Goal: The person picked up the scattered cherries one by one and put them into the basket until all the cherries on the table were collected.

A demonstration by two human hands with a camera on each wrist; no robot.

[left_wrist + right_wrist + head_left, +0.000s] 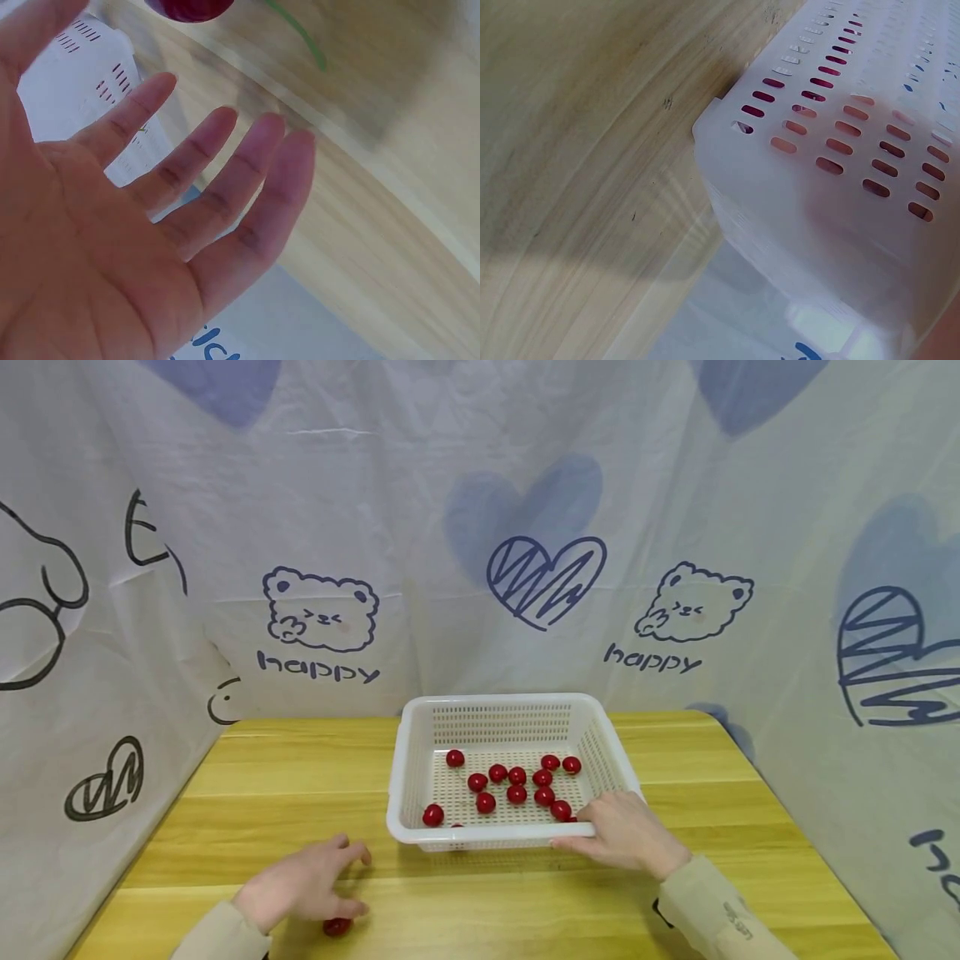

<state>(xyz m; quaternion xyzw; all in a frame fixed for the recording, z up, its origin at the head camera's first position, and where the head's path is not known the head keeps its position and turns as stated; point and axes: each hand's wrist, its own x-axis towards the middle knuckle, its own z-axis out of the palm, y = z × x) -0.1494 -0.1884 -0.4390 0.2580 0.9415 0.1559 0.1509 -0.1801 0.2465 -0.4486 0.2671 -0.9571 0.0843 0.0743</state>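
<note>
A white perforated basket (420, 837) stands on the table with several red cherries (516, 794) spread over its floor. My right hand (626, 833) grips its front rim near the right corner, fingers inside and thumb outside. In the right wrist view the basket's slotted wall (780, 187) fills the right side. To the left of the basket, my left hand (307, 883) hovers low with its fingers spread and holds nothing. Just under its thumb side lies a single cherry (337, 927), partly hidden. The left wrist view shows this cherry (191, 6) with a green stem.
The wooden table (465, 910) carries the basket toward its back edge. A pale curtain (435, 527) printed with hearts and bears hangs close behind the table and along both sides.
</note>
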